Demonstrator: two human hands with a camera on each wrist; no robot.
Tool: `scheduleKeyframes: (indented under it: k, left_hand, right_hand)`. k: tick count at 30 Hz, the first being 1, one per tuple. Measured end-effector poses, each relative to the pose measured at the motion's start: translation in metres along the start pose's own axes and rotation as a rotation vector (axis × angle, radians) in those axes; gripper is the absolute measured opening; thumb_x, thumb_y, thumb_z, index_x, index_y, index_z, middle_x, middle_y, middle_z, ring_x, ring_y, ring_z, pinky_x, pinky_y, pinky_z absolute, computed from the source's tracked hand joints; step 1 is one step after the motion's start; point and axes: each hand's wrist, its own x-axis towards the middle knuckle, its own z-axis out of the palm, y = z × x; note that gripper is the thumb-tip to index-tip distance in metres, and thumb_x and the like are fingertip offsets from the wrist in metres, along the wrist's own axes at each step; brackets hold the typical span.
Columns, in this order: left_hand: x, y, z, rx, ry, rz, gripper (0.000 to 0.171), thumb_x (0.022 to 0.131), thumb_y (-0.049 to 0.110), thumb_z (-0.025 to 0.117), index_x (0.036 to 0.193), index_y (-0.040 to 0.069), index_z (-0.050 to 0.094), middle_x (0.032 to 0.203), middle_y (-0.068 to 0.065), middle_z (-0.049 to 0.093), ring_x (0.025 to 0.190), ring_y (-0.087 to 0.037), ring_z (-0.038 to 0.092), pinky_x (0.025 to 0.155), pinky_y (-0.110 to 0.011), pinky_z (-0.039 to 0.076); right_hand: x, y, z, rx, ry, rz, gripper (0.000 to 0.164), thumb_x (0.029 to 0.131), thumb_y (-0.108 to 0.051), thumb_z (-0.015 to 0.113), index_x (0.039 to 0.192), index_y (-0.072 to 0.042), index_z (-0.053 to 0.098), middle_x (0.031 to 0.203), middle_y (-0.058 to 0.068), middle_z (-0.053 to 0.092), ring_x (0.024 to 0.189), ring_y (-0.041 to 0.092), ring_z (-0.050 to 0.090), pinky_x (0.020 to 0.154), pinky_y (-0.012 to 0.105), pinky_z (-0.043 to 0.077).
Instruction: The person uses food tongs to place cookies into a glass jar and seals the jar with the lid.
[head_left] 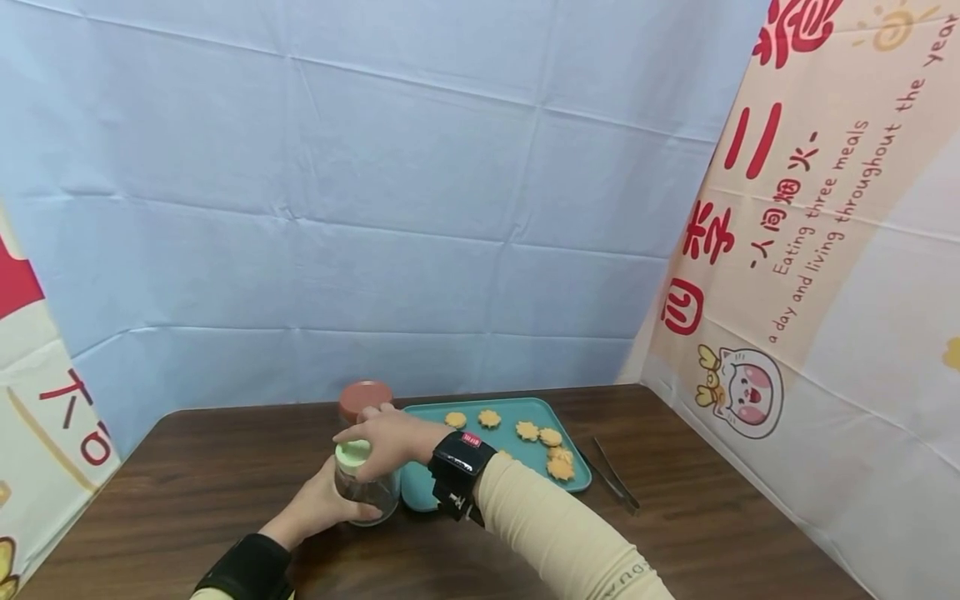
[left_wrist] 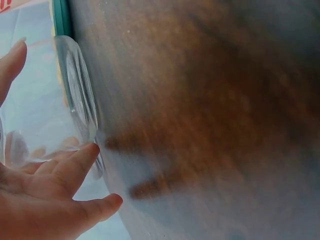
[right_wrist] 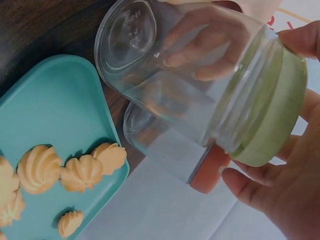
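A clear jar (right_wrist: 187, 107) with a pale green lid (right_wrist: 277, 107) stands on the table at the left end of the tray. My left hand (head_left: 318, 500) grips the jar's body from the left, low down, with fingers behind it and thumb in front. From above and the right, my right hand (head_left: 397, 437) holds the green lid, its thumb and fingers spread round the rim. The lid sits at the jar's mouth. No contents show inside the jar. Through its wall, several left fingers are visible in the right wrist view.
Behind the jar stands a second clear jar with an orange-red lid (head_left: 365, 393). A teal tray (head_left: 517, 458) to the right bears several swirled cookies (right_wrist: 40, 169). Metal tongs (head_left: 615, 479) lie right of the tray. Cloth hangings (head_left: 405, 192) enclose the dark wooden table (head_left: 187, 483).
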Motion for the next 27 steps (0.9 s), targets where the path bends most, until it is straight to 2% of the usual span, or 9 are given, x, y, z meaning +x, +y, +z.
scheduleKeyframes:
  k: [5,8,13,17,23,27]
  left_hand:
    - [0.001,0.000,0.003,-0.008,0.002,0.012,0.096,0.077,0.014,0.083,0.147,-0.007,0.020,0.141,-0.026,0.038,0.124,-0.044,0.045,0.095,-0.056,0.041]
    - [0.002,0.000,0.003,0.000,-0.005,0.024,0.092,0.077,0.015,0.083,0.144,-0.008,0.025,0.137,-0.025,0.043,0.120,-0.042,0.048,0.094,-0.056,0.043]
    - [0.006,-0.003,0.002,-0.104,-0.093,0.163,0.072,0.080,0.008,0.079,0.138,-0.006,0.038,0.128,-0.021,0.053,0.114,-0.038,0.054,0.093,-0.052,0.046]
    - [0.008,-0.004,0.001,-0.143,-0.122,0.227,0.065,0.080,0.005,0.078,0.135,-0.007,0.044,0.124,-0.021,0.058,0.112,-0.036,0.057,0.092,-0.048,0.047]
    - [0.009,-0.003,0.000,-0.097,-0.064,0.222,0.070,0.077,0.004,0.081,0.135,-0.009,0.043,0.124,-0.021,0.057,0.112,-0.038,0.056,0.092,-0.051,0.046]
    - [0.009,-0.003,0.000,-0.092,-0.067,0.226,0.069,0.077,0.004,0.081,0.134,-0.008,0.045,0.123,-0.020,0.058,0.112,-0.038,0.056,0.092,-0.052,0.045]
  right_hand:
    - [-0.002,0.001,0.000,-0.018,0.013,0.009,0.054,0.088,-0.036,0.068,0.140,-0.034,0.054,0.129,-0.003,0.048,0.093,0.011,0.036,0.072,0.025,0.038]
    - [-0.004,0.004,0.000,-0.007,0.051,0.006,0.054,0.088,-0.037,0.067,0.140,-0.033,0.053,0.127,-0.002,0.049,0.093,0.011,0.036,0.074,0.025,0.036]
    - [-0.010,0.012,-0.006,0.025,0.121,0.027,0.058,0.086,-0.035,0.065,0.142,-0.032,0.052,0.132,0.000,0.049,0.097,0.013,0.039,0.076,0.027,0.036]
    - [-0.017,0.017,-0.011,0.065,0.135,0.062,0.058,0.086,-0.034,0.065,0.143,-0.031,0.051,0.135,0.003,0.048,0.102,0.015,0.040,0.077,0.028,0.036]
    - [-0.024,0.023,-0.017,0.093,0.179,0.077,0.059,0.086,-0.034,0.066,0.142,-0.029,0.052,0.129,0.004,0.050,0.098,0.015,0.039,0.073,0.027,0.035]
    - [-0.028,0.025,-0.017,0.102,0.188,0.087,0.059,0.086,-0.034,0.066,0.143,-0.028,0.051,0.132,0.006,0.049,0.101,0.016,0.040,0.075,0.028,0.035]
